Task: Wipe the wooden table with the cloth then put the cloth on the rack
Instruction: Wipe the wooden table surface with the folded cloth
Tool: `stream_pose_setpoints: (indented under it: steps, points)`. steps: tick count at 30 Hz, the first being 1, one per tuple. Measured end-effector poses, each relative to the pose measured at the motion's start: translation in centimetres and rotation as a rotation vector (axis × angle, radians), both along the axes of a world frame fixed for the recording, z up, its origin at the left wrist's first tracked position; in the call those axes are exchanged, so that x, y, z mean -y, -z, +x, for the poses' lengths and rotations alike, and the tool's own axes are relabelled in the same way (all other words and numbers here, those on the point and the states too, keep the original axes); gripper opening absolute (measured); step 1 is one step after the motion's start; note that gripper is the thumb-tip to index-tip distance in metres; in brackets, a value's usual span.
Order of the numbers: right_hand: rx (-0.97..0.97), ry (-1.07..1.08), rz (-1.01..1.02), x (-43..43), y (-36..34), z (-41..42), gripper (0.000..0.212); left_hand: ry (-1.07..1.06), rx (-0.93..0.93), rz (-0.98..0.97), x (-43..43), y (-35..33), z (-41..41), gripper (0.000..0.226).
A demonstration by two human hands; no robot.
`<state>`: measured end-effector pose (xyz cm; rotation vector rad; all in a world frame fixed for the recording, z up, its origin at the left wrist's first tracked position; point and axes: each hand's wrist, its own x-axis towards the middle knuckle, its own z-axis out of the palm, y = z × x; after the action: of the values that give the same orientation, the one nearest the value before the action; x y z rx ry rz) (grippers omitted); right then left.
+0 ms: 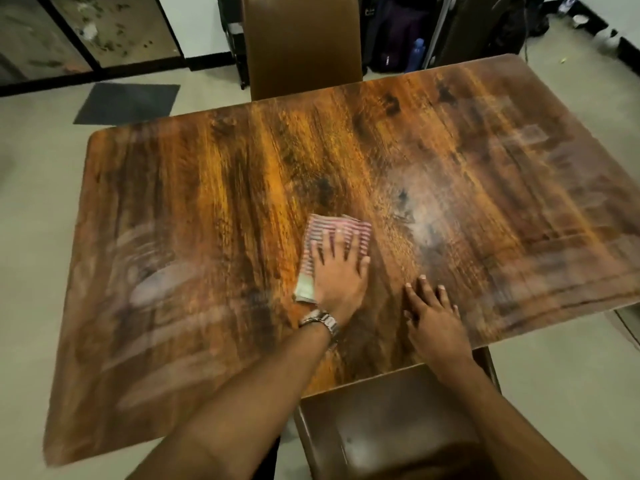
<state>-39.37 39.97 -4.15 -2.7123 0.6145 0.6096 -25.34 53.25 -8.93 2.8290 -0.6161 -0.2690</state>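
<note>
From the head camera, a wooden table [214,202] fills most of the view, its grain running away from the person, with pale smeared streaks across its left part and a hazy patch right of centre.

The left hand [337,275] lies flat, palm down, on a striped cloth [320,233] near the middle of the table. Its fingers [348,242] are spread apart and pressed onto the fabric rather than curled around it. The cloth (red and pale stripes, folded into a rough rectangle) sticks out beyond the fingertips and along the hand's left side, where a lighter folded edge shows by the wrist. A metal wristwatch [320,322] sits on that wrist.

The right hand [434,320] rests just beside it to the right, apart from the cloth, palm down on the bare wood with the fingers extended and slightly splayed; it holds nothing.

A brown chair [301,43] stands at the far edge of the table, and the back of another brown chair [388,427] shows at the near edge, under the right forearm. A dark mat [126,102] lies on the pale floor beyond the table's left corner, and dark bags [398,32] stand at the wall behind the far chair. The whole picture is softly blurred.
</note>
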Motion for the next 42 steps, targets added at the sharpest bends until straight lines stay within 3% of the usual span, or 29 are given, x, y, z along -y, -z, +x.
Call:
stream_pose_setpoints:
  steps: [5, 10, 17, 22, 27, 33, 38, 42]
  points:
    - [-0.028, 0.029, 0.001, -1.6, -0.6, -3.0, 0.062, 0.136, -0.017, 0.000, -1.0, -0.8, -7.6, 0.056]
    - [-0.040, -0.016, 0.007, -6.2, -1.1, -2.8, 0.060, 0.114, -0.043, -0.012, -6.4, -0.8, -9.5, 0.055]
    - [-0.036, -0.078, 0.006, -13.2, -0.1, -0.1, 0.063, -0.121, -0.075, 0.014, -19.4, -0.4, -2.3, 0.057]
    - [-0.018, -0.038, -0.044, -15.9, 1.2, 1.2, 0.065, -0.426, -0.038, 0.039, -31.3, 0.6, 7.1, 0.065]
    - [-0.013, -0.062, -0.065, -16.9, 1.4, 2.4, 0.064, -0.588, 0.002, 0.063, -40.0, 1.2, 5.1, 0.063]
    - [0.068, -0.164, 0.023, -19.5, 1.4, 6.5, 0.057, -0.631, -0.026, 0.042, -35.6, 0.5, -4.1, 0.063]
    - [0.154, -0.145, 0.072, -18.4, 1.4, 6.3, 0.051, -0.355, -0.016, 0.026, -22.4, 0.4, -9.0, 0.058]
    - [0.171, -0.120, 0.067, -15.2, 1.0, 5.4, 0.049, -0.079, -0.042, -0.032, -14.1, 0.5, -11.9, 0.066]
